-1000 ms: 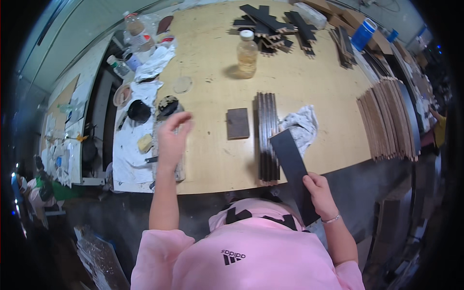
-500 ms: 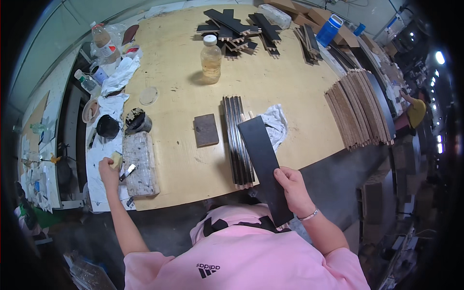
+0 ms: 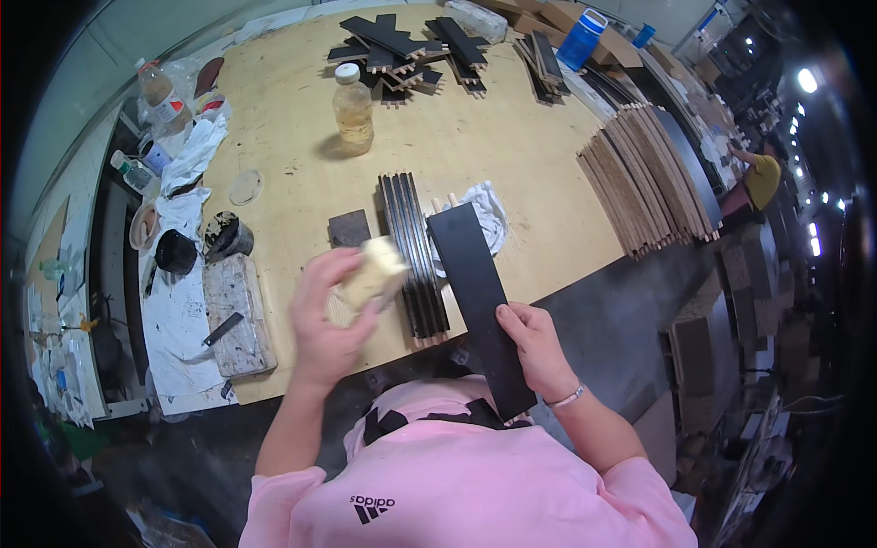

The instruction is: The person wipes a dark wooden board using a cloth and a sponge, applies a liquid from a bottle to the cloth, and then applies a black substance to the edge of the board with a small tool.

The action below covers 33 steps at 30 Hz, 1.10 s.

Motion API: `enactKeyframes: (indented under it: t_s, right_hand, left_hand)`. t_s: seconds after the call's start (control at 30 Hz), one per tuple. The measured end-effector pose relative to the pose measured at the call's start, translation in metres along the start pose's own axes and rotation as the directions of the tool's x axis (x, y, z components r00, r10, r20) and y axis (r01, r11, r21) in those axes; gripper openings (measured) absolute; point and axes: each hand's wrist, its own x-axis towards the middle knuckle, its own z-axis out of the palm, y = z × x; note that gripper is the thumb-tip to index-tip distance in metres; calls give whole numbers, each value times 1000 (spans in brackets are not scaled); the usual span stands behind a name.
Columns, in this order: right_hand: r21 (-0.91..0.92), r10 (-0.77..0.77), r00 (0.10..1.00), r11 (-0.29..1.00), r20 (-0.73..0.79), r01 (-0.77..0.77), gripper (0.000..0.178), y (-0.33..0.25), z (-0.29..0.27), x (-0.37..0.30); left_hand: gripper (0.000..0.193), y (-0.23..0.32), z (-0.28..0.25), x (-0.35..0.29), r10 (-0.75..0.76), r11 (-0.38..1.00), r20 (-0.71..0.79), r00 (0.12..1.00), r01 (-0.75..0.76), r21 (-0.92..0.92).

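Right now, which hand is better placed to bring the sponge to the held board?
Likely the left hand: it holds the sponge, left of the board. The right hand is gripping the board's edge.

The sponge (image 3: pixel 378 270) is pale yellow — the panel (image 3: pixel 475 297), plain black.

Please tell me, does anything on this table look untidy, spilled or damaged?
The black boards at the far side of the table look untidy: they lie crisscrossed in a heap, while the brown-edged panels at right form a neat stack. The whitish block at left is also darkly smeared.
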Motion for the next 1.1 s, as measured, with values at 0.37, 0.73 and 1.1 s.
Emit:
enactKeyframes:
  t_s: [0.37, 0.73, 1.1]
  right_hand:
    - [-14, -51, 998, 999, -44, 51, 29, -1, -24, -9]
    - [137, -79, 994, 987, -78, 89, 28, -14, -25, 11]
    - [167, -172, 964, 964, -204, 208, 22, -17, -28, 39]
  left_hand:
    - [48, 35, 71, -22, 180, 983, 275, 944, -163, -86]
    - [43, 38, 87, 14, 252, 964, 199, 947, -265, 39]
    - [46, 41, 98, 7, 272, 961, 261, 926, -250, -117]
